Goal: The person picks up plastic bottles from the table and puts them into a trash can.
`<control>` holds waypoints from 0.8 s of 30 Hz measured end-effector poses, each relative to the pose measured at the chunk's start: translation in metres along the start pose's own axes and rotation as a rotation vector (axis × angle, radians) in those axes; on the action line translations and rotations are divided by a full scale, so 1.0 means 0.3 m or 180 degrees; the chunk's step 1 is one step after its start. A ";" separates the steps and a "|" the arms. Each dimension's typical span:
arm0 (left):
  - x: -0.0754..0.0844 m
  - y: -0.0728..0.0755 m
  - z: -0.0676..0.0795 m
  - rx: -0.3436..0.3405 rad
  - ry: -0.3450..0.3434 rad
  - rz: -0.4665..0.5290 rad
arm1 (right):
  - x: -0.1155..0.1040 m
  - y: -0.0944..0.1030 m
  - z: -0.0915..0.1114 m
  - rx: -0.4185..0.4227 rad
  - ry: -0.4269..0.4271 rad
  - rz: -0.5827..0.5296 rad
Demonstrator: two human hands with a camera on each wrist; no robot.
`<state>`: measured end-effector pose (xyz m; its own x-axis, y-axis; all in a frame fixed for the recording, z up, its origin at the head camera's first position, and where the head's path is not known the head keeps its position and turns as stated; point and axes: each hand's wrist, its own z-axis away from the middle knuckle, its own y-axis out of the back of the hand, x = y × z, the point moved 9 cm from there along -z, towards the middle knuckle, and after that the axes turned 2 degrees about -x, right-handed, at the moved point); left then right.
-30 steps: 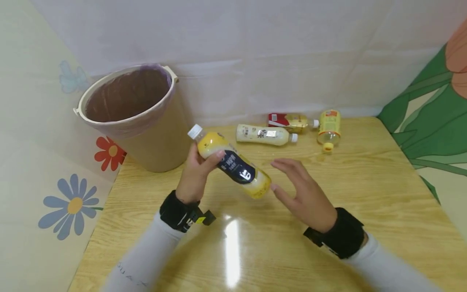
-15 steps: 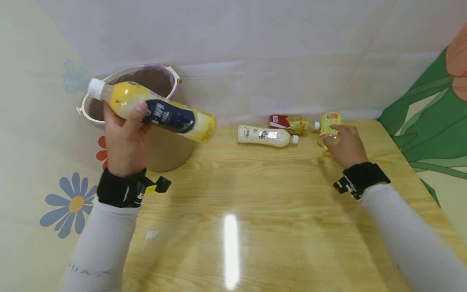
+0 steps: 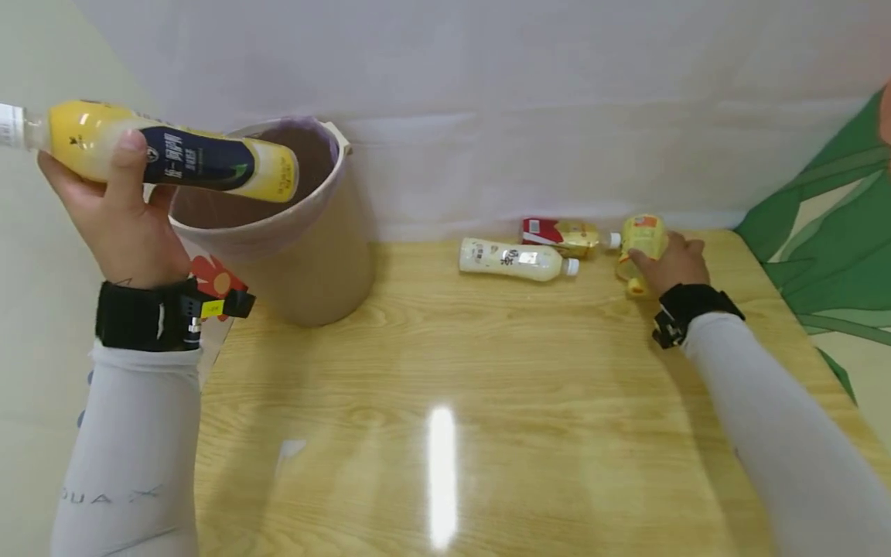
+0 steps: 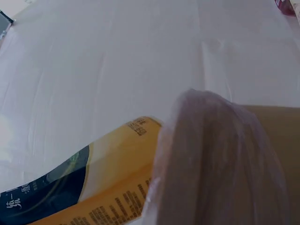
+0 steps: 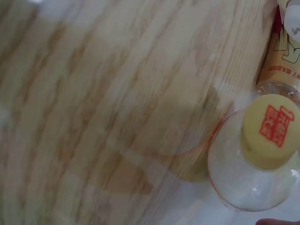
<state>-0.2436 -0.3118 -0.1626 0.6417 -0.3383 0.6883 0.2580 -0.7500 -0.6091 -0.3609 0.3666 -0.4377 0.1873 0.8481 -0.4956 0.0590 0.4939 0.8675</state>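
My left hand [image 3: 135,220] grips a drink bottle [image 3: 202,158] with a yellow body, navy label and white cap, thumb across its front. The bottle lies nearly level, its base overlapping the mouth of the lined bin [image 3: 323,263] in the head view. In the left wrist view the bottle's base end is beside the bin liner [image 4: 211,164]. At the table's back right, my right hand [image 3: 674,267] holds a yellow-labelled bottle [image 3: 643,232], thumb in front and fingers on its far right side. Its yellow cap [image 5: 269,131] and clear shoulder show large in the right wrist view.
A pale cream bottle [image 3: 511,259] lies on the wooden table [image 3: 529,402], cap to the right. Behind it lies a bottle with a red and gold label [image 3: 564,236], its cap close to the yellow-labelled bottle. A pale cloth wall [image 3: 557,116] stands behind.
My left hand has carried the yellow and navy bottle up and left from mid-table to the bin. The right hand has left that bottle's base and reached the yellow-labelled bottle.
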 end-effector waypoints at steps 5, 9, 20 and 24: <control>-0.031 0.047 -0.012 0.0098 0.0174 -0.0295 | 0.001 -0.004 -0.006 -0.0129 0.0021 -0.0038; -0.058 0.062 -0.021 0.0064 0.0322 -0.0636 | -0.008 0.007 0.022 -0.0233 0.0028 -0.0080; -0.070 0.060 -0.017 -0.0053 0.0377 -0.1094 | 0.010 0.043 0.097 -0.0218 -0.0019 -0.0506; -0.039 0.007 0.025 -0.0167 0.0193 -0.1055 | -0.026 0.071 0.139 -0.0110 0.0112 -0.0722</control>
<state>-0.2452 -0.3051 -0.1747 0.4847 -0.1033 0.8685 0.4068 -0.8525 -0.3284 -0.3203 0.3627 -0.4137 0.1388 0.7206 -0.6794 0.0619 0.6783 0.7321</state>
